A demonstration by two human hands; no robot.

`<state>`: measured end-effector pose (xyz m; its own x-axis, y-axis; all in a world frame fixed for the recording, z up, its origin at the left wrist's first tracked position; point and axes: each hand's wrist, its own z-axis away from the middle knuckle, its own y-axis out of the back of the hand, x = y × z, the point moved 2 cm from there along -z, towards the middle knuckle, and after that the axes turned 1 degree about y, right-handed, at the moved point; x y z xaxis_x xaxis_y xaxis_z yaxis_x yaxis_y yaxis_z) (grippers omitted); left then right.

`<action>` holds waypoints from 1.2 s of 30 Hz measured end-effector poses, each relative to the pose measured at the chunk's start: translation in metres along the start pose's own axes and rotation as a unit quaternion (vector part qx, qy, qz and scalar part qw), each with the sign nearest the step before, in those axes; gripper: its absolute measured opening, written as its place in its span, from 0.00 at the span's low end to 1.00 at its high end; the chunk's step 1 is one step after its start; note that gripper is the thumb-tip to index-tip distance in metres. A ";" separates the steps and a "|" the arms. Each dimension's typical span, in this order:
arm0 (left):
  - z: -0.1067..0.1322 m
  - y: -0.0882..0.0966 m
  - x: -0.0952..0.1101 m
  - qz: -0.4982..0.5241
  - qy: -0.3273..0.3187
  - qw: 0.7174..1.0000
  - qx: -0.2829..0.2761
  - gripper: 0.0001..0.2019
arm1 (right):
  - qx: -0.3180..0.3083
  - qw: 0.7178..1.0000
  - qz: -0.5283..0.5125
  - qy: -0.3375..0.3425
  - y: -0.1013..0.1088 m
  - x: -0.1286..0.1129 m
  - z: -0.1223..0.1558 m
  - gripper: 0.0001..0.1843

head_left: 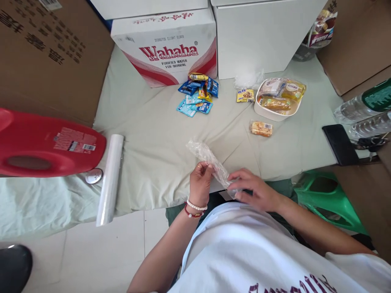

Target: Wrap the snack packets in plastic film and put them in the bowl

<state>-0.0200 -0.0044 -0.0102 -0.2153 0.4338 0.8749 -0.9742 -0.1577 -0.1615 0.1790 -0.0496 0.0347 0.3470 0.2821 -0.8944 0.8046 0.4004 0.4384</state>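
Note:
A crumpled clear plastic bag (pixel 210 156) slants over the front of the covered table, close to my body. My left hand (pixel 200 183) pinches it between thumb and fingers near its middle. At its lower right end is my right hand (pixel 258 190), slightly blurred, fingers apart and curved at the plastic; whether they touch it I cannot tell. Beyond the hands lies a wrapped bread roll (pixel 261 128). Behind it a white bowl (pixel 275 115) holds several wrapped snacks, with a yellow packet (pixel 245 96) beside it. Small blue and yellow packets (pixel 198 91) form a pile further left.
A Wahaha water box (pixel 171 49) and a plain white box (pixel 250 40) stand at the back. Left are a red jug (pixel 51 142) and a roll of clear film (pixel 110 179). A black phone (pixel 339 144) and plastic bottles (pixel 360 106) are right. Below sits a green jug (pixel 332 203).

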 end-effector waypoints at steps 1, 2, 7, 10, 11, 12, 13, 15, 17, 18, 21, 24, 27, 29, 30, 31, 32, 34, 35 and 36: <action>0.002 0.000 0.000 -0.019 -0.017 1.000 -0.009 0.13 | 0.032 0.999 -0.015 -0.027 0.006 0.002 -0.006 0.18; 0.004 0.000 0.000 -0.041 -0.036 0.998 -0.019 0.11 | 0.063 0.996 -0.018 -0.057 0.010 0.005 -0.013 0.19; 0.009 -0.003 0.001 -0.061 -0.081 0.994 -0.036 0.06 | 0.078 0.986 0.031 -0.141 -0.007 0.022 -0.059 0.15; -0.002 0.007 0.002 0.045 -0.025 0.999 0.001 0.09 | 0.128 0.979 -0.030 -0.159 -0.014 0.032 -0.076 0.12; -0.007 0.012 0.004 0.081 -0.007 0.997 0.015 0.11 | 0.157 0.970 -0.075 -0.170 -0.013 0.034 -0.078 0.12; -0.012 0.018 0.007 0.110 0.003 0.994 0.028 0.12 | 0.181 0.958 -0.127 -0.184 -0.011 0.037 -0.079 0.14; -0.017 0.025 0.010 0.129 0.006 0.991 0.043 0.13 | 0.198 0.943 -0.180 -0.199 -0.009 0.039 -0.079 0.15; -0.027 0.036 0.019 0.141 0.008 0.987 0.071 0.14 | 0.216 0.912 -0.264 -0.228 -0.004 0.041 -0.078 0.19; -0.036 0.044 0.027 0.124 0.008 0.987 0.100 0.14 | 0.229 0.891 -0.306 -0.247 0.000 0.041 -0.077 0.21; -0.040 0.047 0.031 0.102 -0.001 0.989 0.111 0.14 | 0.232 0.885 -0.314 -0.252 0.001 0.041 -0.077 0.22; -0.054 0.057 0.042 -0.005 -0.064 0.988 0.139 0.13 | 0.230 0.884 -0.309 -0.264 0.003 0.043 -0.079 0.23; -0.065 0.073 0.049 -0.123 -0.124 0.963 0.204 0.11 | 0.242 0.895 -0.259 -0.269 0.004 0.050 -0.080 0.20; -0.065 0.085 0.059 -0.212 -0.215 0.908 0.290 0.09 | 0.249 0.906 -0.208 -0.272 0.002 0.056 -0.080 0.17; -0.061 0.081 0.066 -0.260 -0.287 0.874 0.294 0.10 | 0.240 0.913 -0.189 -0.269 -0.001 0.059 -0.081 0.15; -0.059 0.075 0.069 -0.292 -0.311 0.862 0.274 0.12 | 0.236 0.917 -0.180 -0.265 -0.002 0.059 -0.081 0.15; -0.059 0.067 0.071 -0.332 -0.321 0.853 0.243 0.14 | 0.230 0.922 -0.171 -0.261 -0.004 0.060 -0.081 0.15; -0.061 0.058 0.072 -0.380 -0.316 0.844 0.206 0.17 | 0.225 0.926 -0.159 -0.258 -0.005 0.060 -0.080 0.15; -0.069 0.043 0.070 -0.475 -0.272 0.826 0.135 0.17 | 0.216 0.933 -0.126 -0.257 -0.007 0.061 -0.079 0.14; -0.075 0.039 0.069 -0.502 -0.243 0.823 0.111 0.13 | 0.213 0.936 -0.109 -0.256 -0.006 0.063 -0.078 0.14; -0.081 0.037 0.067 -0.509 -0.217 0.827 0.096 0.08 | 0.212 0.938 -0.095 -0.256 -0.006 0.065 -0.077 0.14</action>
<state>-0.0763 0.0905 0.0054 0.7952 0.0755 0.6016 -0.5982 -0.0641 0.7988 0.1600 0.0334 -0.0188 0.2767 -0.2595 -0.9253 0.9571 -0.0122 0.2896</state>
